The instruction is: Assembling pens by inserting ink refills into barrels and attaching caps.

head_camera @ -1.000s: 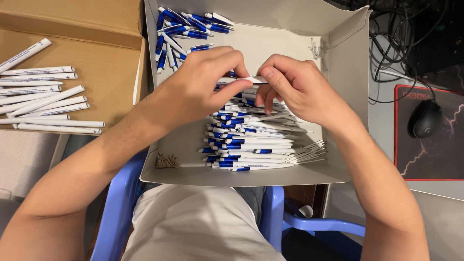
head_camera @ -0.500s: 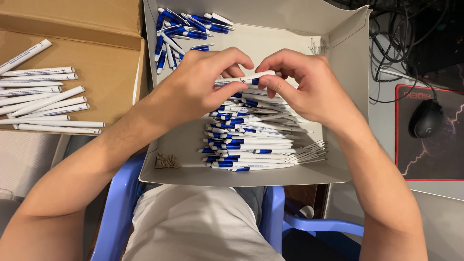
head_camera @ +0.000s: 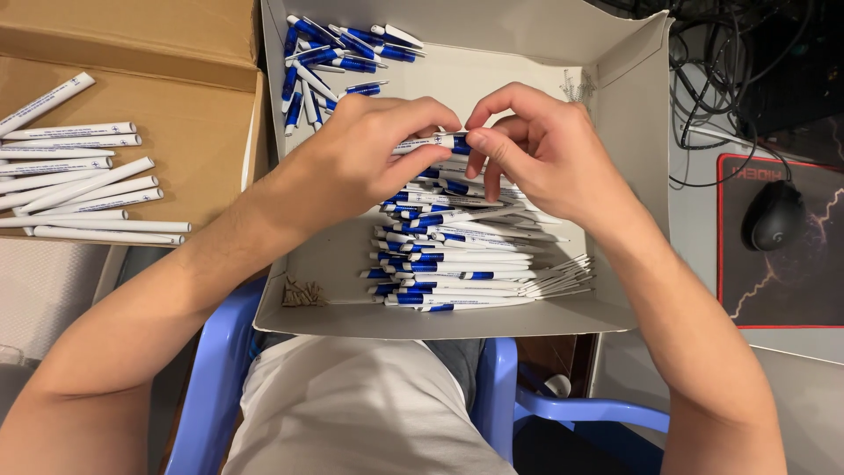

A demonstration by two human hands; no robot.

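Blue-and-white pen (head_camera: pixel 432 142) is pinched at both ends, left hand (head_camera: pixel 365 163) curled around the barrel and right hand (head_camera: pixel 536 149) gripping its tip. It's held just above the stack of pens (head_camera: pixel 457 255) inside the grey cardboard box (head_camera: pixel 633 132) on the lap.

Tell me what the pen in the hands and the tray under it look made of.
Pen: smooth plastic by the look, glossy white barrel with a blue grip. Tray: probably thin grey cardboard, matte, with folded corners and a bent side wall. Both hands pinch the pen.
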